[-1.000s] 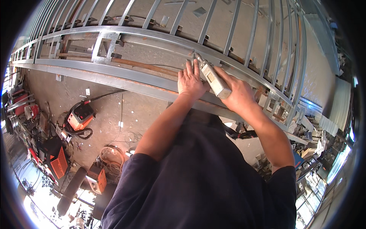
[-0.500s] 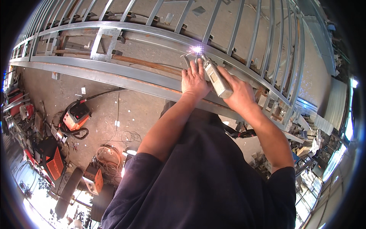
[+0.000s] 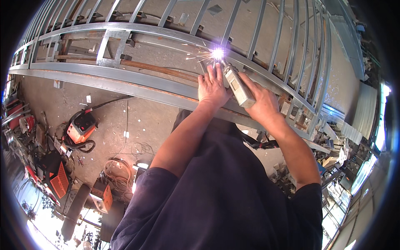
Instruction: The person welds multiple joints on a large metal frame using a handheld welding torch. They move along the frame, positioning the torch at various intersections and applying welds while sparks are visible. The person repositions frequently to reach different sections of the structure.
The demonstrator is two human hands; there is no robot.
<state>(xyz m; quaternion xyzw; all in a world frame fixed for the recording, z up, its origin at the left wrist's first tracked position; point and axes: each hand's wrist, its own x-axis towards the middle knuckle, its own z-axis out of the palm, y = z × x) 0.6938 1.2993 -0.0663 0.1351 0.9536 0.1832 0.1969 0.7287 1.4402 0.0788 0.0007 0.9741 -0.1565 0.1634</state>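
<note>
Sparking: flare grew brighter by far rail; grey tool was live.
Right hand: gripped tool.
Left hand: beside it, couldn't tell grip.

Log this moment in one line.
right hand: gripping grey torch; left hand: beside torch, near sparks; sparks: bright, at metal frame; floor: orange machine

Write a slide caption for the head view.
Right hand holds a boxy grey tool; violet-white glare shines at a barred silver metal frame.
</note>
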